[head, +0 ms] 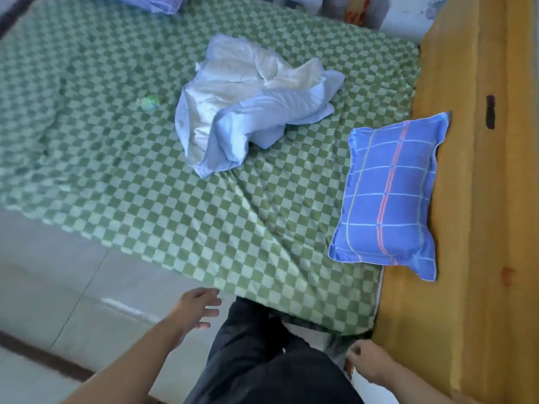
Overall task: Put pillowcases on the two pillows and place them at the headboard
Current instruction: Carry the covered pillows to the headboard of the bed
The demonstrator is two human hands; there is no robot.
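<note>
**One pillow dressed, one to go**

Left hand (198, 309): empty, fingers spread and loose, hanging over the floor tiles just off the bed's near edge. Looks like a balancing or reaching posture, not a grip.

Right hand (369, 364): low at the bed's corner by the wooden frame, fingers curled under; cannot tell whether it pinches anything or is merely closed. Dark trousers (256, 360) between the two hands; person stands against the mattress.

Blue plaid pillow (388, 196): already cased, lying flat with its long side against the yellow-brown headboard (472, 170), near corner overhanging the mattress edge. My reading: parked there as finished.

Pale blue bundle (248, 112): mid-bed, well apart from the plaid pillow, crumpled, whitish lining or pillow showing through an open mouth. Probably the second pillow and case, half-sorted; left central so both hands can work it.

Green checked sheet (116, 141): rumpled near the corner. Small green scrap (148, 102) beside the bundle, unidentifiable. More blue fabric (151, 2) at the far edge.
</note>
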